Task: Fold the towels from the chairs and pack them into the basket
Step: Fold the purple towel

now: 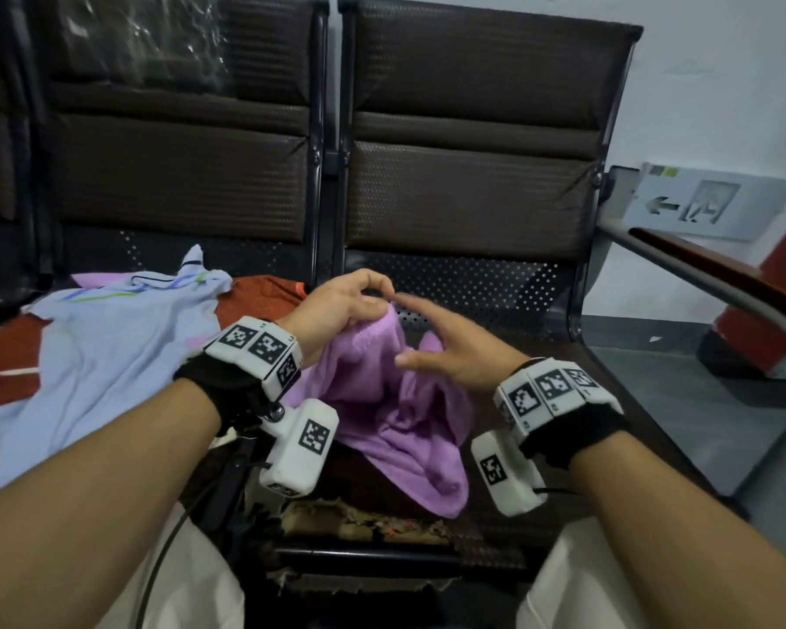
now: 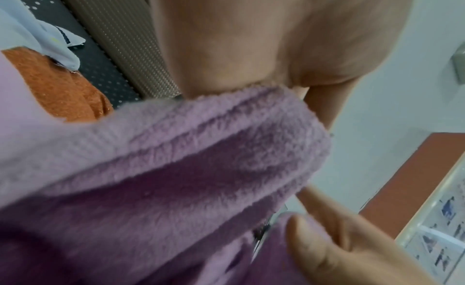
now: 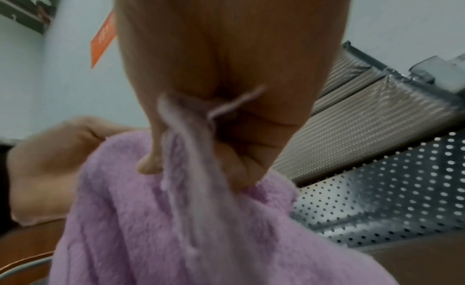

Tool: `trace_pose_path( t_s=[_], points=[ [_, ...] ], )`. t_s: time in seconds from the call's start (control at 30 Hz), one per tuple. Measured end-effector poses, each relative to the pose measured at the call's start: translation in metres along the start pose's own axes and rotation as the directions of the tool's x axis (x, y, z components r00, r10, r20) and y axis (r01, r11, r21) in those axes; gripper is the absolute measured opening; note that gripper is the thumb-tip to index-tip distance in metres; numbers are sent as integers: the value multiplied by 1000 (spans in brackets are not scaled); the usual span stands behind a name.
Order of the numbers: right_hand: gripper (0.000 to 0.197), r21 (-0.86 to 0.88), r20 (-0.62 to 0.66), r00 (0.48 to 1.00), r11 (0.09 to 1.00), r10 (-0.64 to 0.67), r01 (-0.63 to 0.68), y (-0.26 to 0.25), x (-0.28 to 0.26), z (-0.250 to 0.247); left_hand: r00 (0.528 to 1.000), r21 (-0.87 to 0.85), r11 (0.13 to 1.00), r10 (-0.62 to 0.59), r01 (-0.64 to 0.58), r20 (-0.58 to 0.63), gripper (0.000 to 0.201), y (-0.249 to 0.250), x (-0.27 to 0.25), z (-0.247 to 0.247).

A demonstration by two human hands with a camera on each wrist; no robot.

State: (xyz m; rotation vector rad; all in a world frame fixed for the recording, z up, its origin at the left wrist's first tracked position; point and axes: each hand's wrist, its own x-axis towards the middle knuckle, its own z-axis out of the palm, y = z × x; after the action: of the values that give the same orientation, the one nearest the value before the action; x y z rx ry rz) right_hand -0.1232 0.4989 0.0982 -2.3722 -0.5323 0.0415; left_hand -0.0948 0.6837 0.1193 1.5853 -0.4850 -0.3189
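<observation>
A fluffy purple towel (image 1: 395, 415) lies bunched on the right-hand chair seat (image 1: 541, 320), its upper part lifted. My left hand (image 1: 377, 295) pinches the towel's top edge between thumb and fingertips. My right hand (image 1: 420, 338) is just right of it, index finger stretched toward the left fingertips. In the right wrist view a blurred fold of the purple towel (image 3: 176, 219) runs between the thumb and curled fingers of my right hand (image 3: 196, 164). In the left wrist view the purple towel (image 2: 188, 150) drapes from my left hand (image 2: 251, 46).
A light blue towel (image 1: 110, 351) is spread on the left seat over an orange towel (image 1: 264, 295). The dark chair backs (image 1: 464, 129) rise behind. A metal armrest (image 1: 699, 279) curves along the right. The seat's front edge (image 1: 368, 519) is torn. No basket is in view.
</observation>
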Motion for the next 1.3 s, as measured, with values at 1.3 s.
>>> trace_pose_path(
  t_s=[1.3],
  points=[
    [39, -381, 23, 967, 896, 255, -227, -7, -3, -10, 960, -134, 980, -175, 148, -217, 19, -5, -6, -20]
  ],
)
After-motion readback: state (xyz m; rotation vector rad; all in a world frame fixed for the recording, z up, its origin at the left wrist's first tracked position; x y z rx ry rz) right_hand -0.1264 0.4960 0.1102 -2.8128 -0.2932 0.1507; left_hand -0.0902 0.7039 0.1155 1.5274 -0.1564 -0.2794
